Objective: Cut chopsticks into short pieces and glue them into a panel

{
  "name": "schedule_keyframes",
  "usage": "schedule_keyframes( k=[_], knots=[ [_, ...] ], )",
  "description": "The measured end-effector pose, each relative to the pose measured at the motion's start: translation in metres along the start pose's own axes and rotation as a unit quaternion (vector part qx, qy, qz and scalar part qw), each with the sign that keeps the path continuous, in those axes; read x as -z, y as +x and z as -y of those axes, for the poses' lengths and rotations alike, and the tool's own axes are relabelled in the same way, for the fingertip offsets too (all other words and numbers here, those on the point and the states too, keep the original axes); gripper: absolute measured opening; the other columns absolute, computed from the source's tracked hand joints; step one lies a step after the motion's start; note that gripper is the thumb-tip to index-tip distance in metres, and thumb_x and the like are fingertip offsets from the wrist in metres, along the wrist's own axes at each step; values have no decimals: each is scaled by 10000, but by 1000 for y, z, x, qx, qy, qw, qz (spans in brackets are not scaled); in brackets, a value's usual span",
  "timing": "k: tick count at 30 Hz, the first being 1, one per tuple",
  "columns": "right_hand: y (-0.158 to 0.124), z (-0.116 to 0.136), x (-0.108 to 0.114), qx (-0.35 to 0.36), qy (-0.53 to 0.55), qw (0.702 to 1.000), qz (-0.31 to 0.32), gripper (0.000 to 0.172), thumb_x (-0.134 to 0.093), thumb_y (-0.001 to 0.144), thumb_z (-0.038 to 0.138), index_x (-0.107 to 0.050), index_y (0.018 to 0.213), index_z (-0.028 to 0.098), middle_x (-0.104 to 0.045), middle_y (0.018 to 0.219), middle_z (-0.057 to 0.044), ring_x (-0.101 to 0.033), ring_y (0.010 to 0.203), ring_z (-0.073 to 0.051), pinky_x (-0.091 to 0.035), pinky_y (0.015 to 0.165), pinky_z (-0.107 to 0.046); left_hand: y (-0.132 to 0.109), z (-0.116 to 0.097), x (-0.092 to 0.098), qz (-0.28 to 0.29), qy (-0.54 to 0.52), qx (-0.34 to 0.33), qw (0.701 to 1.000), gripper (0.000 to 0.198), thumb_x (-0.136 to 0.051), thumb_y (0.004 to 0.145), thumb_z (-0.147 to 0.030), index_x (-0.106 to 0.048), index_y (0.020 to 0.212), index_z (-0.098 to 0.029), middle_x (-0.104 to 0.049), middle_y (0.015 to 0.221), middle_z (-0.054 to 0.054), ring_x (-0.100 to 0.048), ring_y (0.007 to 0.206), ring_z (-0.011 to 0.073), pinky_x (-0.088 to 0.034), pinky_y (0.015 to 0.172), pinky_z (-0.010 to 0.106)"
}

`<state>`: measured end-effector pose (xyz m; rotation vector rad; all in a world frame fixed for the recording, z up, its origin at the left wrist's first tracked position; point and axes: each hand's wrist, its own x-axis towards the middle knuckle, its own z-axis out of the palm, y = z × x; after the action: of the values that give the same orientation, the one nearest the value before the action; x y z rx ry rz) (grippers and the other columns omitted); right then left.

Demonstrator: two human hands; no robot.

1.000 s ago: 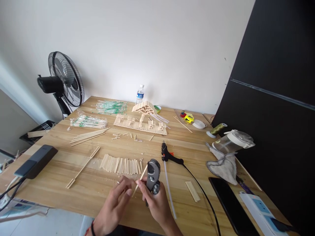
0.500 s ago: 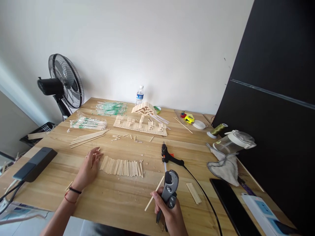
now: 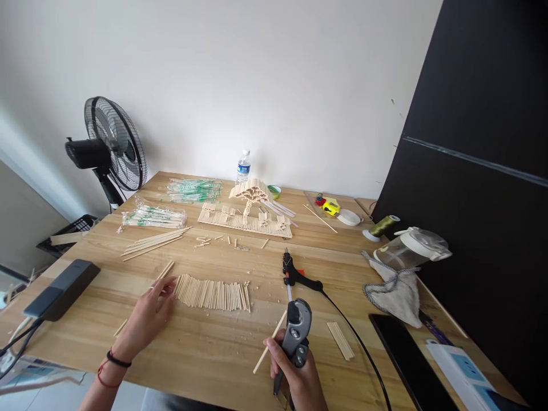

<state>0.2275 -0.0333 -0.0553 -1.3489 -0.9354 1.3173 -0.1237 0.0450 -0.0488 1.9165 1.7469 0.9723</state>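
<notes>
My left hand (image 3: 149,311) rests low over the table, fingers loosely bent and a little apart. Its fingertips touch or nearly touch the left end of a row of short wooden sticks (image 3: 212,294). A longer wooden stick (image 3: 166,270) runs beneath this hand, both ends showing. My right hand (image 3: 293,365) is closed around grey hand cutters (image 3: 297,328), jaws pointing up. Between that thumb and the fingers is also a thin wooden stick (image 3: 262,358), held at a slant. A black glue gun (image 3: 295,273) lies just beyond the cutters.
Behind stands a model made of sticks (image 3: 244,220). Long sticks (image 3: 152,244) and bagged sticks (image 3: 154,217) lie at left, near a power bank (image 3: 64,288). At right are a short stick bundle (image 3: 340,341), a phone (image 3: 413,362), a cloth (image 3: 396,294) and the glue gun's cable (image 3: 362,342).
My left hand has lowered beside the row's left end, and the long stick's far end now shows past it. My right hand keeps the cutters and stick nearly still.
</notes>
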Motion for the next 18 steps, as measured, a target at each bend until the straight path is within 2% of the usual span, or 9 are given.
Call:
schedule_keyframes(
  k=[6, 13, 16, 18],
  knots=[
    [-2, 2, -10, 10, 12, 999, -30, 569, -807, 791, 733, -721, 819, 170, -539, 497, 27, -495, 486, -142, -418, 527, -280, 3, 0, -2, 20, 17, -12, 1000, 366, -537, 989, -434, -664, 1253, -214, -822, 1133, 118, -798, 954, 268, -650, 865, 399],
    [0, -4, -14, 27, 2, 999, -36, 557, -782, 813, 732, -705, 833, 181, -517, 472, 40, -473, 446, -134, -408, 493, -273, 10, -3, 6, 50, 26, -37, 998, 385, -601, 912, -405, -687, 1244, -231, -812, 1109, 93, -788, 966, 264, -638, 859, 372],
    [1, -4, -15, 28, -10, 999, -40, 574, -774, 804, 751, -704, 827, 182, -514, 462, 40, -474, 437, -134, -409, 487, -269, 15, 0, 14, 33, 42, -29, 998, 377, -568, 917, -423, -696, 1221, -242, -793, 1060, 79, -769, 953, 263, -620, 862, 376],
    [1, -4, -16, 31, -20, 998, -42, 581, -761, 807, 761, -703, 825, 183, -513, 457, 40, -475, 437, -136, -410, 491, -270, 20, 6, 20, -1, 63, -6, 998, 374, -538, 924, -437, -689, 1197, -231, -765, 1060, 93, -748, 942, 274, -604, 878, 406]
  ],
)
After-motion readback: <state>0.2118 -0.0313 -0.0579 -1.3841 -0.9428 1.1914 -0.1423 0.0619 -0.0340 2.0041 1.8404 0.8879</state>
